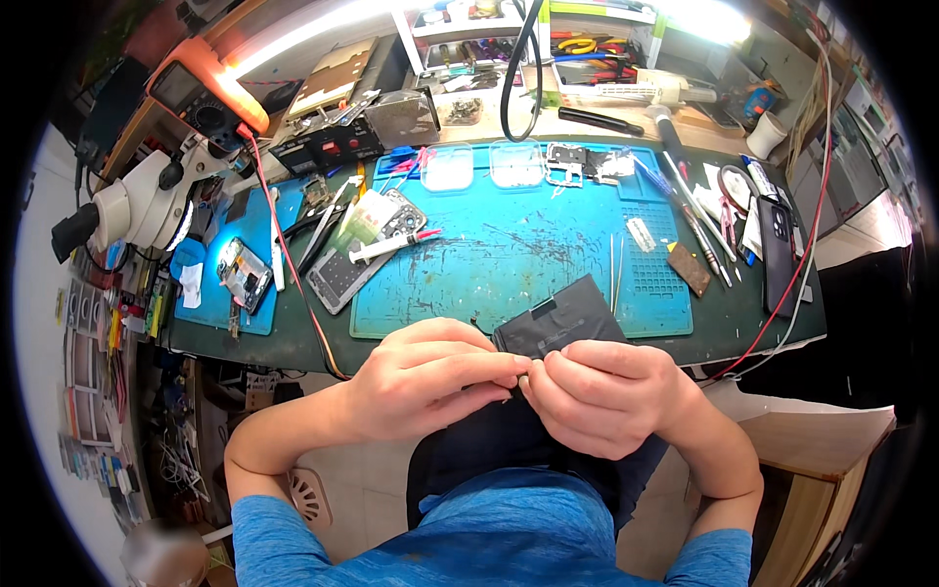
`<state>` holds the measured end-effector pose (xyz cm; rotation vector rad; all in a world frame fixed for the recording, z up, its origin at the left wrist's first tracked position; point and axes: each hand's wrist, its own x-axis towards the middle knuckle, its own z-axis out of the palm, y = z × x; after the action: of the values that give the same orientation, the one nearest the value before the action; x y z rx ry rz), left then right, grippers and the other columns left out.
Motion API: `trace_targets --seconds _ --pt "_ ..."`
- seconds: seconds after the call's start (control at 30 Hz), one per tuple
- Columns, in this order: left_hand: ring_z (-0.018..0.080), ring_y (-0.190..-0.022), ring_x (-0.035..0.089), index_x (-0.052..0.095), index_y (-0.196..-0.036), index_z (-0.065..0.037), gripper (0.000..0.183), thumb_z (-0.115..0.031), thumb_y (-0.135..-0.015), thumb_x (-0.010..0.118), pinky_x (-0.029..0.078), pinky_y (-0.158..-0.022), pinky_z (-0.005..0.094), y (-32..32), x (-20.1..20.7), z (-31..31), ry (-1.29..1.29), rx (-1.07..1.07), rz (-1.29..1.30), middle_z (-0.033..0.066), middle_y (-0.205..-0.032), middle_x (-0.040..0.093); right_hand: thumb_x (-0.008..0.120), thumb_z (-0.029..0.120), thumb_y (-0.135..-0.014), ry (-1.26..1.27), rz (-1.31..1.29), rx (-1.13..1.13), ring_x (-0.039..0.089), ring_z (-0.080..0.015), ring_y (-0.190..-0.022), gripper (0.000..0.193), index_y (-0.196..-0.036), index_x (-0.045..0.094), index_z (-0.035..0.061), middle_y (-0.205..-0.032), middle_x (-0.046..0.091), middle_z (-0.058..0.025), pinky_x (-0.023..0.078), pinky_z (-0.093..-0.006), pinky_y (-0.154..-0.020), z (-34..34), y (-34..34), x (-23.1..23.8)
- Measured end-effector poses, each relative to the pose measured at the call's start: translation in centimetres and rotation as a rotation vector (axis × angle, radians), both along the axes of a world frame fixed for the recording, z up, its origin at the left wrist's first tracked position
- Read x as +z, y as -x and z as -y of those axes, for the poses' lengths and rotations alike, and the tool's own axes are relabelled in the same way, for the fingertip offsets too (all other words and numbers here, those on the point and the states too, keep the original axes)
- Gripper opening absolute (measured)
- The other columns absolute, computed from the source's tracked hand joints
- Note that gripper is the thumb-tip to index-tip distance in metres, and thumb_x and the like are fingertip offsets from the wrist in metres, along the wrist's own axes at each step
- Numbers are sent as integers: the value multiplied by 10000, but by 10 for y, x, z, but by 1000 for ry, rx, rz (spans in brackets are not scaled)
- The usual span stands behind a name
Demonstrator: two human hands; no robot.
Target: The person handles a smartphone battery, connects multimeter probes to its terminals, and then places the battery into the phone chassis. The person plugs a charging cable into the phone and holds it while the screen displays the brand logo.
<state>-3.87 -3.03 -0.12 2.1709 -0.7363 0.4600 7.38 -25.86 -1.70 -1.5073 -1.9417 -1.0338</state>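
My left hand (425,380) and my right hand (606,391) meet just off the near edge of the bench. The fingertips of both are pinched together, almost touching. Between them is something tiny, mostly hidden; I cannot make out its kind. Right behind the fingers a flat, matte black rectangular piece (572,315) lies tilted across the mat's front edge, a small dark strip on its upper face. Its near end is covered by my hands, so whether they touch it is unclear.
A scratched blue work mat (469,279) covers the bench's middle. To the left are a syringe (391,247), an opened phone (245,274) and a microscope (137,210). Tweezers (616,269) lie right, near a black phone (778,256). Red cables (284,235) hang at both sides.
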Motion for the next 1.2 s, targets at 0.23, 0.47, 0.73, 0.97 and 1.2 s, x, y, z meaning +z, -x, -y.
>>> trace_targets --seconds 0.23,0.47,0.73,0.97,1.2 --pt "214 -859 729 715 -1169 -26 419 28 -770 831 585 -751 334 -1 0 1 23 45 -42 44 -916 769 676 129 -800 45 19 -5 674 -162 -887 118 -857 724 38 -971 707 -34 569 -278 -863 2 1 1" --pt "175 -840 737 664 -1090 -46 367 32 -774 833 570 -777 302 3 -12 5 206 101 -192 40 -895 759 655 137 -812 32 56 -12 676 -165 -891 137 -864 728 33 -968 714 -38 565 -283 -881 3 0 2" --pt "118 -857 733 590 -1116 -37 357 22 -846 816 551 -816 250 8 -16 13 458 180 -408 48 -907 711 661 131 -804 4 63 -18 678 -167 -886 124 -845 726 34 -965 717 -38 567 -293 -873 2 -1 0" --pt "105 -902 701 572 -1160 -47 375 7 -868 802 528 -823 258 8 -12 14 535 226 -520 42 -925 720 664 124 -792 -23 51 -25 676 -160 -882 106 -827 725 44 -954 716 -33 563 -285 -858 0 -1 -2" --pt "88 -847 685 577 -1181 -86 399 -27 -861 808 500 -757 281 5 -20 17 405 346 -297 5 -871 751 654 118 -803 -22 49 -22 673 -157 -876 113 -834 729 40 -957 713 -32 560 -282 -859 -2 2 -2"
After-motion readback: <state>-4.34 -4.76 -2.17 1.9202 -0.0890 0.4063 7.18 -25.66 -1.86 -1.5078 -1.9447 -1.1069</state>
